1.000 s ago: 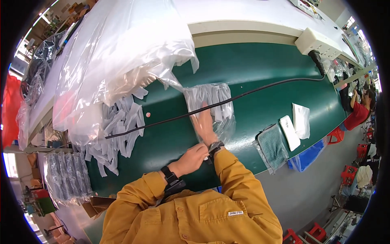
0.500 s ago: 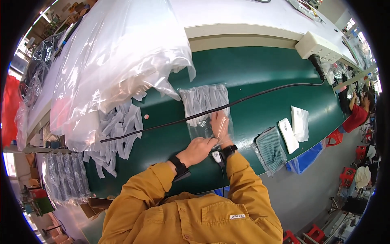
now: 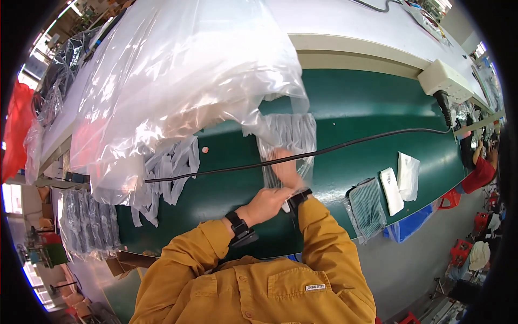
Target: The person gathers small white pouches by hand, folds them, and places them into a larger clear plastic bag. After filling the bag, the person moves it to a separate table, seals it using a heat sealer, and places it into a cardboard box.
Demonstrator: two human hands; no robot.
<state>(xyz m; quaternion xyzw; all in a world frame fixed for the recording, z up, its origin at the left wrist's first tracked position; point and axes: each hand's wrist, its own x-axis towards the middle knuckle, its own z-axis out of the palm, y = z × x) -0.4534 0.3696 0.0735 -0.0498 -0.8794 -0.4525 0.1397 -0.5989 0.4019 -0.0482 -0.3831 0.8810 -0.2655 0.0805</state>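
Note:
A clear plastic bag [image 3: 302, 125] with pale folded strips in its far part lies on the green tabletop before me. My left hand [image 3: 265, 205] pinches the near edge of this bag, its fingers closed beside my right wrist. My right hand [image 3: 286, 171] reaches inside the bag, under the film, toward the strips. Film and blur hide its fingertips, so I cannot tell what they grip. Both wrists wear black bands. A small white piece [image 3: 285, 207] shows beside the right wristband. A black cable [image 3: 350, 142] crosses in front of the bag and right hand.
A big sheet of clear film [image 3: 189, 65] hangs over the left side, above loose pale strips [image 3: 178, 175]. Filled bags [image 3: 89, 221] lie lower left. To the right are a bagged grey mesh piece [image 3: 367, 208], white packets [image 3: 392, 191] and a white power strip [image 3: 445, 81].
The view has shifted, so the table's things sit farther right in the picture. My right hand has turned left inside the bag, which looks narrower and more bunched. My left hand keeps its pinch.

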